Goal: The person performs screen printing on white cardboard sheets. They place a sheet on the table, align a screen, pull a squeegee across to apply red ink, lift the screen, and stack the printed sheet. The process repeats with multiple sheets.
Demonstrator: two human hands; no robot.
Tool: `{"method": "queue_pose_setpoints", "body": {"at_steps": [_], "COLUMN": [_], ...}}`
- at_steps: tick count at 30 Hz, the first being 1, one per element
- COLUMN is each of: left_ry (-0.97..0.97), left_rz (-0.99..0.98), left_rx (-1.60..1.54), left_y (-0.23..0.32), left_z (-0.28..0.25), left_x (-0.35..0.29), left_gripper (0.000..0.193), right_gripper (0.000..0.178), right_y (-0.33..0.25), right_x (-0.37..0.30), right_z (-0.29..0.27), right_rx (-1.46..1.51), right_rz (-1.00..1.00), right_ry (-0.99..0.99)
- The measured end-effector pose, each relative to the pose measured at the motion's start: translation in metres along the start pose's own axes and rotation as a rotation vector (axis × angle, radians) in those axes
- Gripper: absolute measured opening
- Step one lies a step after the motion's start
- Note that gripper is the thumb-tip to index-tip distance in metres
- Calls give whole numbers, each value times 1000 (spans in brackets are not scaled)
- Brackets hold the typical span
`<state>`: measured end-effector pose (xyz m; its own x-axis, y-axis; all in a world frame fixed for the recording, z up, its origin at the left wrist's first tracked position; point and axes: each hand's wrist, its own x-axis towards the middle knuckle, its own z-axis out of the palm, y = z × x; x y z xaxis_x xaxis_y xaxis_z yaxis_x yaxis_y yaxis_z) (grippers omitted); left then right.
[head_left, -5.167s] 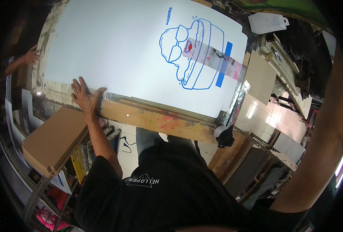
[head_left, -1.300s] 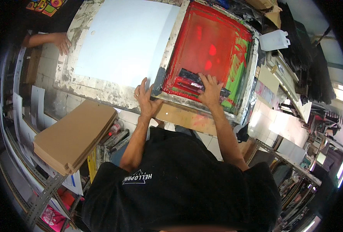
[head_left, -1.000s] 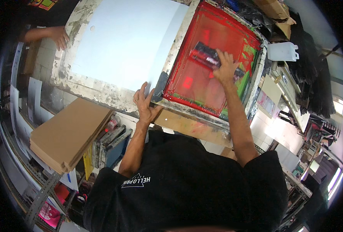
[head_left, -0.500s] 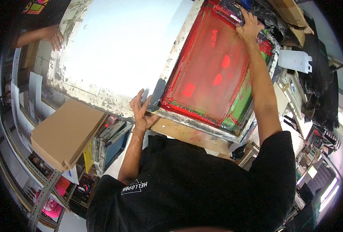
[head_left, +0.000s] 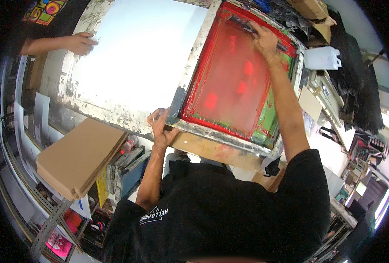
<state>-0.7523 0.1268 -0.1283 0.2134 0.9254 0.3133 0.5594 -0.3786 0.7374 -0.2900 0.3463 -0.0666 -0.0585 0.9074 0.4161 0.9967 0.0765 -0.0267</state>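
Right hand (head_left: 266,41) nearer now, arm (head_left: 287,103) outstretched

The light is strong but uneven — the white sheet (head_left: 137,57) burns out to near-blank glare, while the black shirt (head_left: 229,210) sinks into darkness with few folds readable. Bright strip lamps (head_left: 382,208) glow at the right rim, and the pale floor (head_left: 328,149) on that side is washed out. Wet-looking sheen edges the red screen (head_left: 229,79), whose middle looks hazy. The right hand (head_left: 265,41) and the scraper (head_left: 242,23) are slightly soft. Toward the rim, the metal shelf (head_left: 49,223) bends with the lens — black fills the corners, hiding detail.
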Motion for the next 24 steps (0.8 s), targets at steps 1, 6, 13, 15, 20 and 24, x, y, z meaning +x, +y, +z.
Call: {"method": "queue_pose_setpoints", "body": {"at_steps": [1, 6, 13, 15, 20, 24], "left_ry": [8, 106, 264, 341, 387, 336], "left_rz": [-4, 29, 73, 79, 73, 399], "left_rx": [-20, -113, -163, -220, -676, -625], "left_y": [0, 12, 79, 109, 183, 158], "left_z": [1, -3, -38, -48, -78, -116], "left_x": [-2, 0, 43, 70, 158, 185], "left_gripper": [75, 79, 82, 81, 90, 65], "right_gripper": [52, 53, 53, 54, 56, 39], "right_y": [-11, -98, -208, -222, -193, -168], "right_x": [-16, -93, -150, -138, -69, 3], "right_z": [-6, -70, -238, -284, -341, -386], "right_rx": [11, 62, 224, 173, 67, 111], "right_rz": [10, 83, 148, 56, -50, -23], "right_ry": [8, -64, -261, -110, 62, 98]}}
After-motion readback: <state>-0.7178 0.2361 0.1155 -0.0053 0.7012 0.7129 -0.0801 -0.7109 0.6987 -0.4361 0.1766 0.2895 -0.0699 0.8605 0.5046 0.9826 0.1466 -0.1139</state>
